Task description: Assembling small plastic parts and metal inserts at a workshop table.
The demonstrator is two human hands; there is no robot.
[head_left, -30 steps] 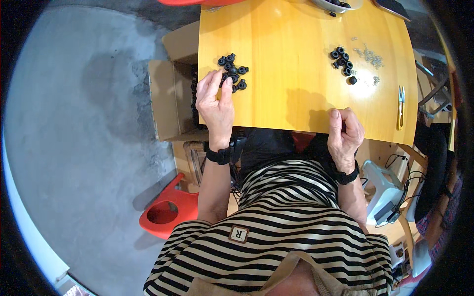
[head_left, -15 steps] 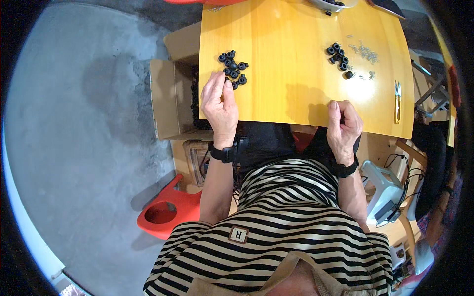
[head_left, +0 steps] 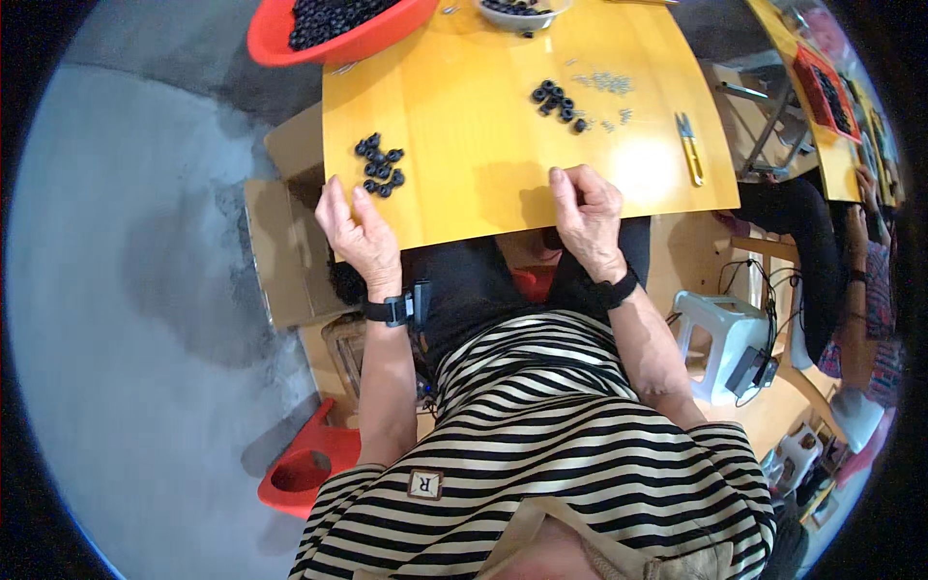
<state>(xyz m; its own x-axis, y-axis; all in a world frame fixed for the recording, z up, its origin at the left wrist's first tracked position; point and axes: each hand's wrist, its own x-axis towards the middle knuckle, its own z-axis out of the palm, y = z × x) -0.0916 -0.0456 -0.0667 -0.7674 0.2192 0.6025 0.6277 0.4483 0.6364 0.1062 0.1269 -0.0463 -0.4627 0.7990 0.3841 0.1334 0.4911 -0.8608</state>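
The left hand (head_left: 360,234), its grip loosely parted, is beside black pieces (head_left: 384,171) near the counter's (head_left: 474,145) near-left corner. The right hand (head_left: 591,217) curls at the near edge, grip hidden; I cannot tell.

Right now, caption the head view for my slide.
Left hand near black parts, right hand at the yellow table.

1. Counter (head_left: 454,155): wood-look top, smooth, glossy, with a bright glare patch.
2. Black pieces (head_left: 397,178): plastic or rubber, cannot tell which; smooth, slight sheen.
3. Snips (head_left: 693,157): bare metal blades, smooth yellow handle.
4. Red basin (head_left: 387,35): smooth plastic, semi-gloss.
5. Box (head_left: 275,251): matt cardboard.
6. Floor (head_left: 155,319): concrete-like, mostly matt, roughly mottled near box.
7. Striped shirt (head_left: 541,416): soft matt cloth.
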